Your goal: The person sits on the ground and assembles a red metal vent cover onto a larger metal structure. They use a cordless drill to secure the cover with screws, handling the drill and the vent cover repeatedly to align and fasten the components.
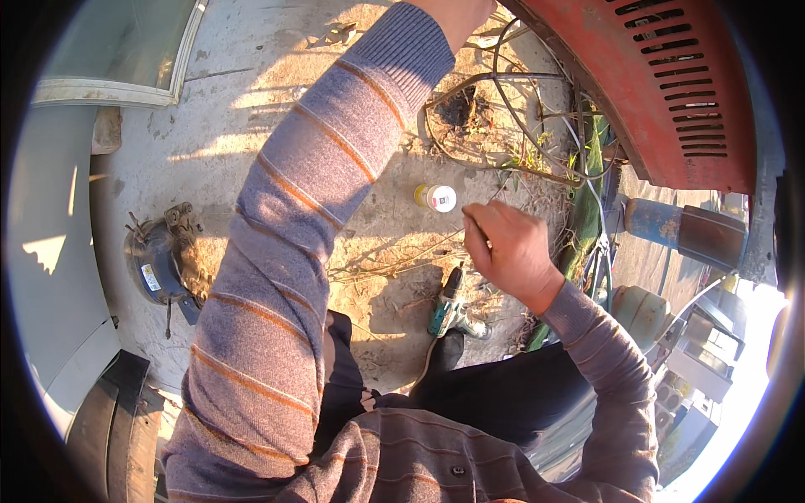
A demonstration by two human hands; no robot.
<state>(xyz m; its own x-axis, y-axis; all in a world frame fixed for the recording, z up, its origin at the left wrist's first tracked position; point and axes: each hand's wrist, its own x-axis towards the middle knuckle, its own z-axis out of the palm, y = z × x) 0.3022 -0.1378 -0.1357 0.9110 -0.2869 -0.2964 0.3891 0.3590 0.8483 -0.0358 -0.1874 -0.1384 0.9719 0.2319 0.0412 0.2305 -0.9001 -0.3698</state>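
My left arm, in a grey sleeve with orange stripes, reaches up to the top edge beside the red metal housing. Only the wrist and part of my left hand show there, and its fingers are cut off by the picture's edge. My right hand is closed, thumb pressed to the fingers, in mid-view above the ground. Anything it pinches is too small or hidden to make out. Close to it, a small yellow-and-white container with a white lid rests on the concrete. A teal cordless drill lies by my shoe.
Loose cables loop over the ground below the red housing. A dark round machine part sits on the left. Farther right are a blue-and-brown pipe and a pale green tank. Dry leaves and twigs litter the concrete.
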